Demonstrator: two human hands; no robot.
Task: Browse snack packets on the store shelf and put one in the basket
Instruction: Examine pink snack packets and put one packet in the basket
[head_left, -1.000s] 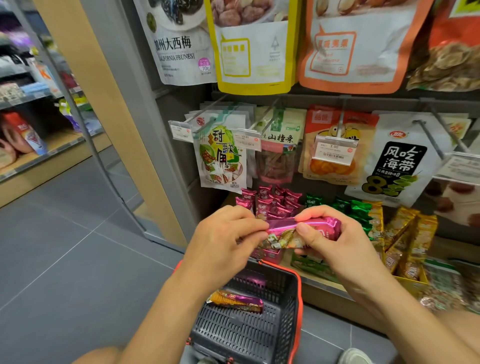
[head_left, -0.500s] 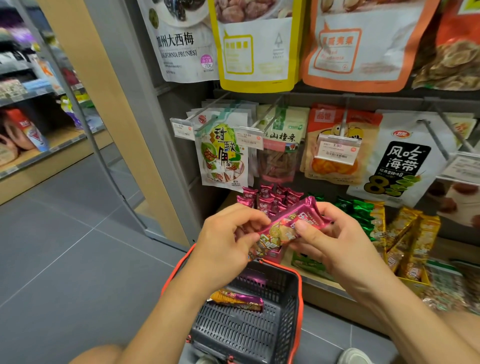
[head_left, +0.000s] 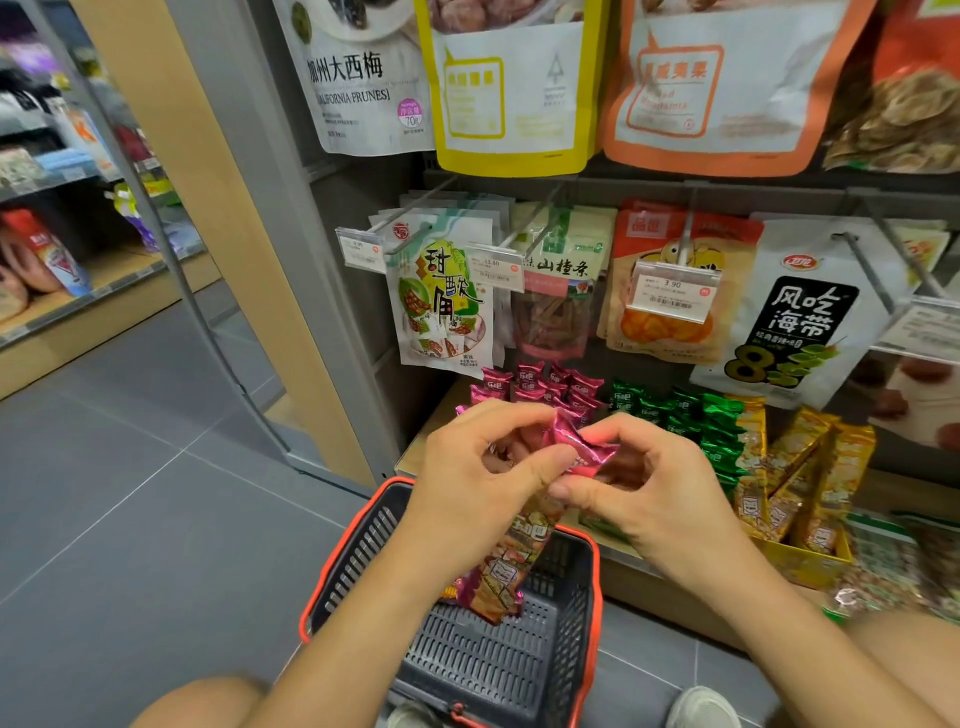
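The magenta snack packet (head_left: 511, 566) hangs almost upright just above the basket (head_left: 478, 670), with its lower end over the open grey grid and, as far as I can see, not touching it. Both hands meet at its crimped top end. The left hand (head_left: 470, 486) pinches the foil between thumb and curled fingers, and the right hand (head_left: 654, 499) pinches the same end from the other side, so both grips are closed on the packet. Beyond the basket and higher, a row of the same magenta packets (head_left: 540, 382) stands on the shelf, with green packets (head_left: 691, 415) beside them. I judge the packet to be light, with thin, crinkly, slightly slippery foil. The contents may be brittle, so squeezing the middle seems unwise. The flat sealed end looks the safest place to hold.
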